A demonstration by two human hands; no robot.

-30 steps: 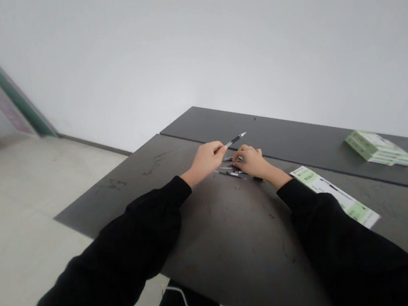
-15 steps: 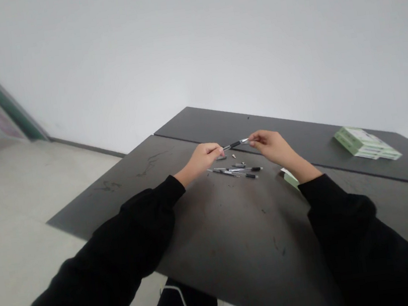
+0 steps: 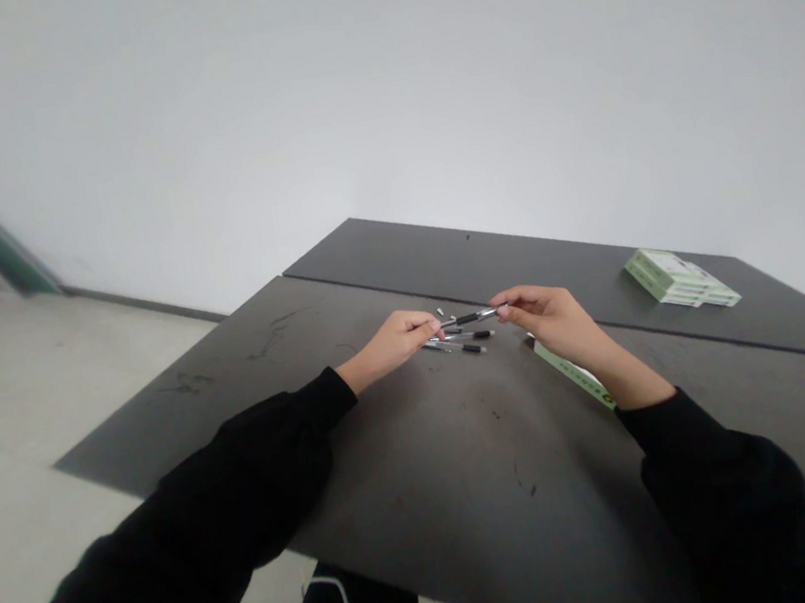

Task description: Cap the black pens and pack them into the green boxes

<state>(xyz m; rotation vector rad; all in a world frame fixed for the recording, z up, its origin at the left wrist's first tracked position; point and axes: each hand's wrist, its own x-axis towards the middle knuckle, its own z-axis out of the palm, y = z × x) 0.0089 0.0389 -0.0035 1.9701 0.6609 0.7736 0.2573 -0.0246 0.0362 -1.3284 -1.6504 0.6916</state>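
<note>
Between my two hands a pen (image 3: pixel 465 319) with a black grip and clear barrel is held nearly level above the table. My left hand (image 3: pixel 401 337) pinches its left end between thumb and fingers. At the other end, my right hand (image 3: pixel 538 311) has its thumb and fingertips closed on the pen. Just below and behind lie several loose pens and pen parts (image 3: pixel 474 348), partly covered by the held pen and my left fingers. Under my right wrist, a green and white box (image 3: pixel 573 373) rests on the table, partly hidden.
A stack of green and white boxes (image 3: pixel 682 280) stands on the far dark table (image 3: pixel 425 249) to the right. A seam separates it from the near table (image 3: pixel 424 467). Dark marks (image 3: pixel 187 382) show on the left. Behind is a white wall (image 3: pixel 376 97).
My view has turned slightly right. Both hands with the pen sit lower over the loose pens, and more of the box under my right wrist shows.
</note>
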